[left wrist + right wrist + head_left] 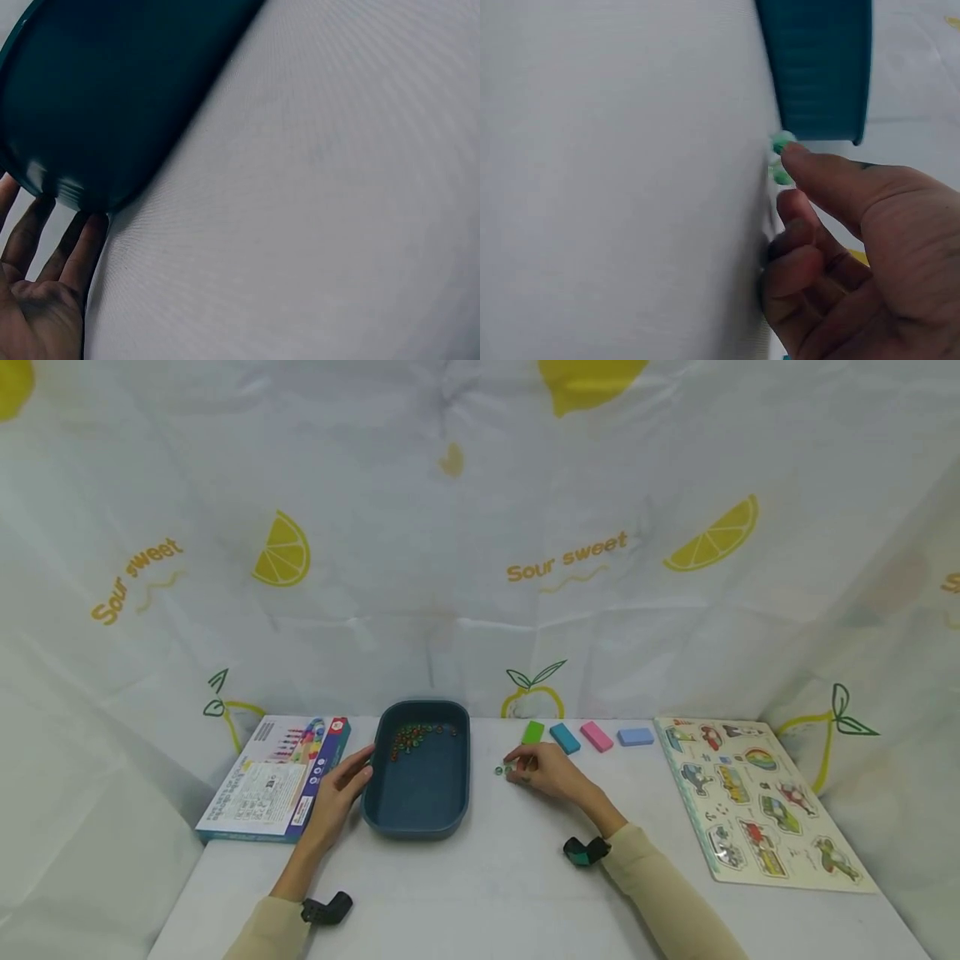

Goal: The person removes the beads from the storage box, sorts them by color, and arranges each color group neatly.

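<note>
A dark teal tray [420, 777] lies in the middle of the white table, with several small beads [416, 735] at its far end. My left hand [358, 774] lies flat on the table, its straight fingers [84, 244] touching the tray's [97, 97] left rim. My right hand [517, 768] is on the table right of the tray, fingers curled. Its thumb and a bent finger [799, 161] pinch at two small green beads [782, 176] lying on the cloth beside the tray [821, 67]. The green beads [500, 769] show just left of the fingertips.
Green [533, 732], teal [565, 738], pink [596, 736] and blue [635, 737] blocks lie in a row behind my right hand. A wooden picture puzzle board [757, 797] lies at the right, a colourful box [277, 777] at the left. A lemon-print cloth backdrop surrounds the table.
</note>
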`<action>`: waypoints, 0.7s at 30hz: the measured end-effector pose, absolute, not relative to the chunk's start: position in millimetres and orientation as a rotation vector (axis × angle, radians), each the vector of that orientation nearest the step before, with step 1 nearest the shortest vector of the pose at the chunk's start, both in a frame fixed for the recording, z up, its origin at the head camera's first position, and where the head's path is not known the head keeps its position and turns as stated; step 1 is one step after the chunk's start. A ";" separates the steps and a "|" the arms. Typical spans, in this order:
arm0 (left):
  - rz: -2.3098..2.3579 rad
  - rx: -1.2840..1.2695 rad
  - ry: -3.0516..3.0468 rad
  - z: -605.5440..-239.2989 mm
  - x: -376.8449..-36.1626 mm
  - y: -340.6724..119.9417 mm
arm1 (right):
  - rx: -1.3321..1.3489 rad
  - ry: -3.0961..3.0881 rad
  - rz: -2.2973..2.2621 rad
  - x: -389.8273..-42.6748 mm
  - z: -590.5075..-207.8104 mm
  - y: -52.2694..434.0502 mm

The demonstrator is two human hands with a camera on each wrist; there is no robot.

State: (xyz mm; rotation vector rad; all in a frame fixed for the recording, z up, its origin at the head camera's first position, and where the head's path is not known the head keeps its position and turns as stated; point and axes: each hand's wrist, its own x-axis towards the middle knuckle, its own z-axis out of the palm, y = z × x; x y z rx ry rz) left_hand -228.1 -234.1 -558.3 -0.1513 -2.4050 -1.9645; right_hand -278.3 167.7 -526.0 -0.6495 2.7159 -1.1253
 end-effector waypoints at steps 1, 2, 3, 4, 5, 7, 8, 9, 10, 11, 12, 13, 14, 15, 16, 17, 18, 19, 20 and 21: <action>-1.964 -0.142 -2.408 -558.5 -227.7 -233.6 | -0.641 2.707 -1.143 -278.8 -523.9 167.8; -1.963 -0.141 -2.411 -558.4 -227.3 -233.4 | -0.640 2.698 -1.167 -279.8 -521.4 167.8; -1.959 -0.138 -2.413 -558.4 -227.2 -233.2 | -0.624 2.677 -1.206 -280.3 -517.7 166.8; -1.957 -0.139 -2.414 -558.4 -227.1 -233.1 | -0.603 2.656 -1.252 -281.4 -513.9 164.9; -1.955 -0.143 -2.415 -558.3 -227.1 -233.1 | -0.598 2.637 -1.297 -282.9 -509.9 162.2; -1.955 -0.147 -2.420 -558.0 -227.4 -232.9 | -0.599 2.575 -1.402 -286.5 -500.5 153.6; -1.955 -0.154 -2.422 -557.8 -227.5 -233.0 | -0.605 2.543 -1.447 -288.2 -495.7 147.8; -1.957 -0.155 -2.423 -557.5 -227.6 -232.9 | -0.605 2.507 -1.494 -290.1 -491.3 140.8; -1.960 -0.157 -2.423 -557.5 -227.7 -232.9 | -0.628 2.483 -1.524 -292.6 -487.5 133.4; -1.963 -0.157 -2.423 -557.5 -227.8 -233.0 | -0.650 2.454 -1.557 -294.9 -484.0 125.3; -1.963 -0.156 -2.423 -557.3 -227.6 -233.0 | -0.669 2.431 -1.584 -296.9 -480.7 116.9; -1.965 -0.151 -2.423 -557.3 -227.6 -233.2 | -0.691 2.411 -1.607 -299.1 -478.4 108.3; -1.966 -0.147 -2.422 -557.5 -227.6 -233.2 | -0.712 2.389 -1.633 -301.4 -476.0 99.5; -1.970 -0.139 -2.419 -557.7 -227.6 -233.3 | -0.729 2.370 -1.656 -303.6 -474.2 90.7; -1.972 -0.135 -2.417 -557.8 -227.5 -233.5 | -0.743 2.350 -1.677 -305.4 -472.5 82.2; -1.974 -0.134 -2.411 -557.9 -227.5 -233.6 | -0.749 2.333 -1.693 -306.8 -471.0 74.0; -1.974 -0.133 -2.410 -557.7 -227.3 -233.5 | -0.748 2.320 -1.702 -308.3 -469.9 66.3; -1.975 -0.133 -2.409 -557.8 -227.4 -233.4 | -0.748 2.303 -1.712 -310.1 -469.5 58.8; -1.977 -0.137 -2.408 -558.0 -227.5 -233.4 | -0.738 2.289 -1.715 -311.5 -469.0 51.7; -1.978 -0.139 -2.407 -557.8 -227.6 -233.4 | -0.727 2.274 -1.715 -313.0 -469.3 45.1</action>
